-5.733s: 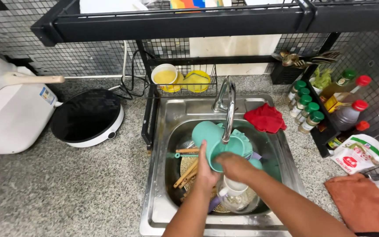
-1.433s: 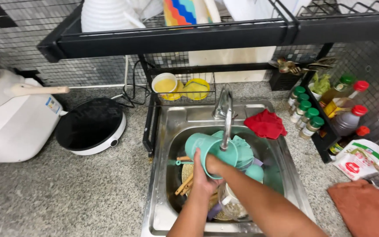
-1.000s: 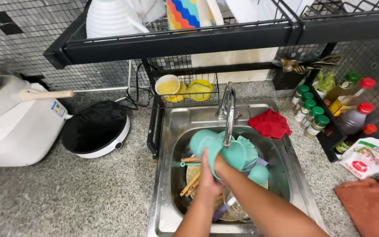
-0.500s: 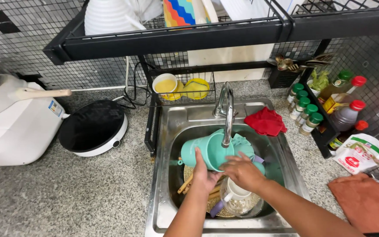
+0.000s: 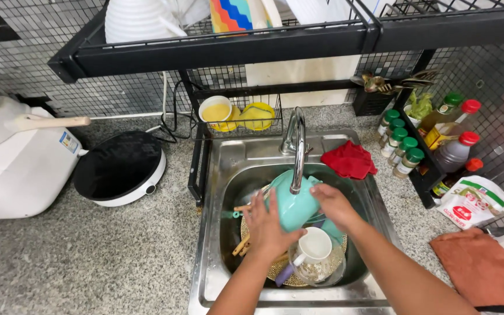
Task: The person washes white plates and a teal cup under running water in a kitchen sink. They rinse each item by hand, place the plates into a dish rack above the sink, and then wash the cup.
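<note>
Both forearms reach forward, left hand (image 5: 268, 224) and right hand (image 5: 335, 205) apparently curled in a facing grip.

Two hands, the left hand (image 5: 266, 224) and the right hand (image 5: 335, 205), work in one steel sink (image 5: 228, 280) under one tap (image 5: 297, 149). One teal bowl (image 5: 293, 204), one white mug (image 5: 313, 248) and one red cloth (image 5: 349, 160) show there. Four green-capped spice jars (image 5: 401, 149) and three red-capped bottles (image 5: 456, 151) line the right. One rice cooker (image 5: 13, 169), one round black cooktop (image 5: 121, 166) and one orange towel (image 5: 482, 268) sit on the counter.
</note>
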